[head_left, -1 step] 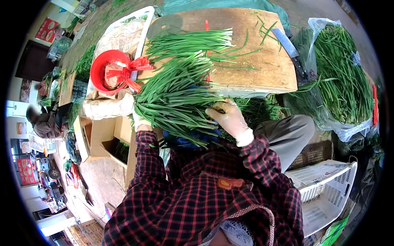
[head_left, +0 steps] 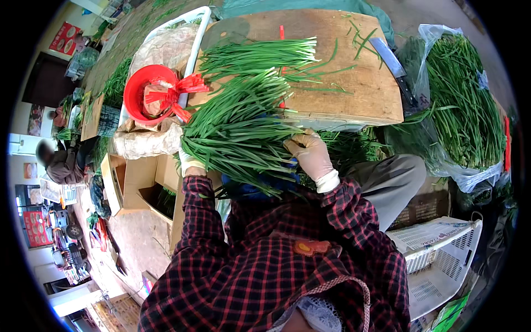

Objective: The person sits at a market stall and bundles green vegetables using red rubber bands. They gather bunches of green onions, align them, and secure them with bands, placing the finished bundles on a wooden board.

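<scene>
A large loose bunch of garlic chives (head_left: 238, 138) fans out before me, its leafy end to the left. My left hand (head_left: 189, 161), in a pale glove, is closed on that leafy end; the leaves cover most of its fingers. At the right edge of the bunch, my gloved right hand (head_left: 313, 157) pinches some chive blades between thumb and fingers. Beyond the bunch, a neat pile of chives (head_left: 265, 55) lies on a wooden board (head_left: 343, 99), white ends to the right. Under the pile runs a red strip (head_left: 282, 33).
A knife (head_left: 391, 63) rests on the board's right edge. Left of the board, a red bowl (head_left: 128, 91) holds red ties (head_left: 191, 84). A plastic bag (head_left: 437, 33) of chives stands right, a white crate (head_left: 442, 271) lower right, a cardboard box (head_left: 138, 182) left. Another person (head_left: 66, 166) sits far left.
My right hand has shifted slightly to the right along the edge of the bunch. The whole view has moved a little. My left hand keeps its hold.
</scene>
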Demonstrator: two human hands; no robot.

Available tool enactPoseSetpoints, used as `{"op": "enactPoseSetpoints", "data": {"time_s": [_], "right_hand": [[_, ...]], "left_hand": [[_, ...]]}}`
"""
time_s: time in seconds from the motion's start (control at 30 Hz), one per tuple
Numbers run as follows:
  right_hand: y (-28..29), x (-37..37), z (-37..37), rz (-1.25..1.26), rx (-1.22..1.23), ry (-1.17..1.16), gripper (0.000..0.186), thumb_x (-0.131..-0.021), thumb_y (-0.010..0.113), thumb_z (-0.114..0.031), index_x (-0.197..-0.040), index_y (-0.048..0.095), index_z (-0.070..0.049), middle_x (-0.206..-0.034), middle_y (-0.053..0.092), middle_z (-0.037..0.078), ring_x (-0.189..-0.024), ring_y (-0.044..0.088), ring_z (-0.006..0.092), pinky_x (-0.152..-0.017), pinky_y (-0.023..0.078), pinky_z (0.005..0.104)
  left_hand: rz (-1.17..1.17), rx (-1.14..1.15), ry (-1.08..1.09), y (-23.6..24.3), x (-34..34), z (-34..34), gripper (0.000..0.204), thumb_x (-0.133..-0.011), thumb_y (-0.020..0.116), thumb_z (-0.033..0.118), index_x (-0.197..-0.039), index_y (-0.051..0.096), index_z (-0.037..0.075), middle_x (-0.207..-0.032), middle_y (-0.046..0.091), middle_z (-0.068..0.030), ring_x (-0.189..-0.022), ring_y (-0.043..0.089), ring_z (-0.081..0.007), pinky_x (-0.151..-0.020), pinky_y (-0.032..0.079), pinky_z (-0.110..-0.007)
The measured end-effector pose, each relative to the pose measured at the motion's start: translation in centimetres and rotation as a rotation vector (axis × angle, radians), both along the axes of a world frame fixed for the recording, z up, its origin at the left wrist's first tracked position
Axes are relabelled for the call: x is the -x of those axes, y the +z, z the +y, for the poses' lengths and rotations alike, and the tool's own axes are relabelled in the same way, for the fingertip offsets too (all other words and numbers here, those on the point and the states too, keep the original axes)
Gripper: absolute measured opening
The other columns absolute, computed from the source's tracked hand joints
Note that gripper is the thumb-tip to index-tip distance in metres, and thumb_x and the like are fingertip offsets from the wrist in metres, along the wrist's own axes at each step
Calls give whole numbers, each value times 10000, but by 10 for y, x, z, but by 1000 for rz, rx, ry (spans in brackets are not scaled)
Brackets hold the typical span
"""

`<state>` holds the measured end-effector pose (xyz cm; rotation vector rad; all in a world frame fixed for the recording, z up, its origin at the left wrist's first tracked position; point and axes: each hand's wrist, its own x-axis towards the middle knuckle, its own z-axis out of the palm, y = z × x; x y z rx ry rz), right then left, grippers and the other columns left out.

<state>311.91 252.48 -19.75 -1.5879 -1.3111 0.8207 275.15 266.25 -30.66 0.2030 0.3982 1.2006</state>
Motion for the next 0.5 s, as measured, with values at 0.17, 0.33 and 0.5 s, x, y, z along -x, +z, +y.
{"op": "enactPoseSetpoints", "data": {"time_s": [0.17,0.33,0.5], "right_hand": [[-13,-18,-18,-71,-113,-87,170,-802,606,-157,-812,586,12,-799,580,153,-828,538,319,-769,432,383],[0,-102,-44,-962,27,-347,269,-796,632,-273,-838,620,-7,-927,582,172,-949,519,340,-823,427,426],[15,-15,-37,-79,251,415,525,-747,659,-439,-1024,620,5,-1064,585,229,-1026,530,360,-893,412,384]], "left_hand": [[256,33,116,21,-12,-5,481,-917,395,383,-1259,479,56,-1304,478,-131,-1184,445,-312,-1028,315,-463],[478,47,169,16,-3,-14,434,-939,358,330,-1245,488,50,-1284,504,-99,-1168,468,-265,-1020,340,-404],[401,135,238,22,-18,-20,477,-953,331,374,-1292,444,57,-1297,487,-108,-1148,481,-279,-1001,371,-421]]}}
